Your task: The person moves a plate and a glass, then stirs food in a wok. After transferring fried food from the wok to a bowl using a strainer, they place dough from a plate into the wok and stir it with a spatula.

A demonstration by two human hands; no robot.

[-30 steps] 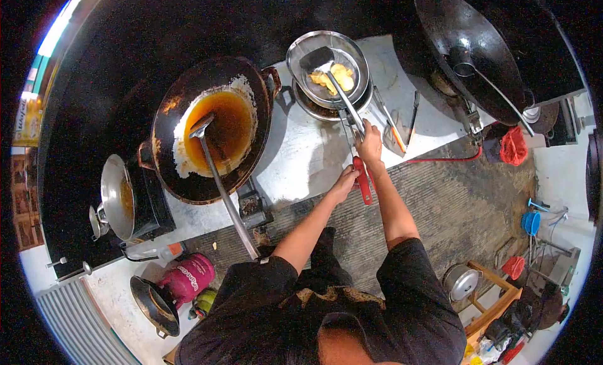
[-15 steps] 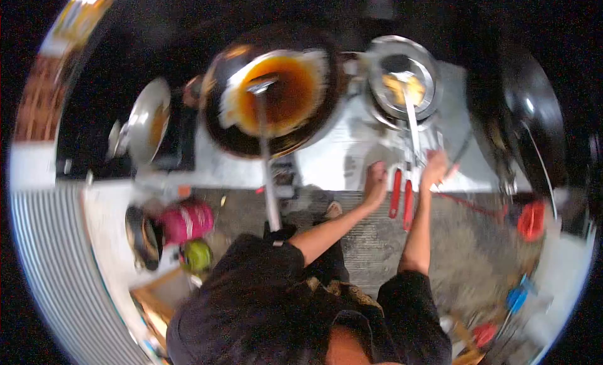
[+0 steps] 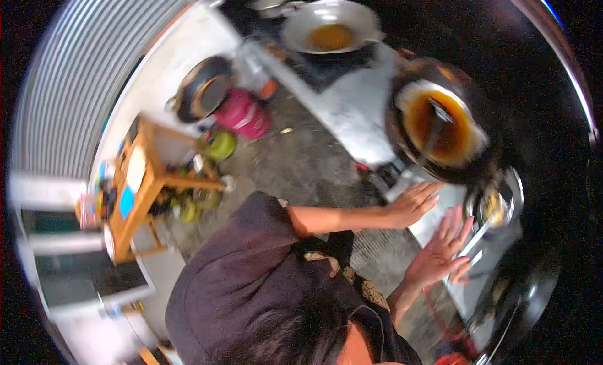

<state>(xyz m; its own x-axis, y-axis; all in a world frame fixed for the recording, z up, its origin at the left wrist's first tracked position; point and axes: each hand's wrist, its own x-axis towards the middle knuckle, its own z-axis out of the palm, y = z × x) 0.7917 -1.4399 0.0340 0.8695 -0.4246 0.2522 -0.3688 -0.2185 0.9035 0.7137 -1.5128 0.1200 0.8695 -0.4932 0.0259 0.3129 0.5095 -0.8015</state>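
Observation:
My left hand (image 3: pixel 409 207) is stretched out palm down over the edge of the metal counter, holding nothing, just below the big dark wok (image 3: pixel 394 123). Brown oil (image 3: pixel 453 136) fills the wok, and a long-handled metal turner (image 3: pixel 440 114) rests in it. Close beside my left hand, my right hand (image 3: pixel 445 252) has its fingers spread and looks bare. Beyond it sits a round metal strainer (image 3: pixel 519 192) with yellow food pieces (image 3: pixel 495 208) and a pale-handled utensil (image 3: pixel 478 238) across it. Parts of that handle are hidden behind my right hand.
A second wok (image 3: pixel 352 16) with some oil stands on a stove at the counter's far end. A black pan (image 3: pixel 204 88), pink container (image 3: pixel 244 114) and green gas cylinder (image 3: pixel 220 144) are by the wall. A wooden table (image 3: pixel 182 178) stands left. A large dark pan (image 3: pixel 534 296) is at right.
The view has swung to the left, bringing the wooden table in. My hands have come closer together, and the right fingers have spread. The red handles seen before are out of sight.

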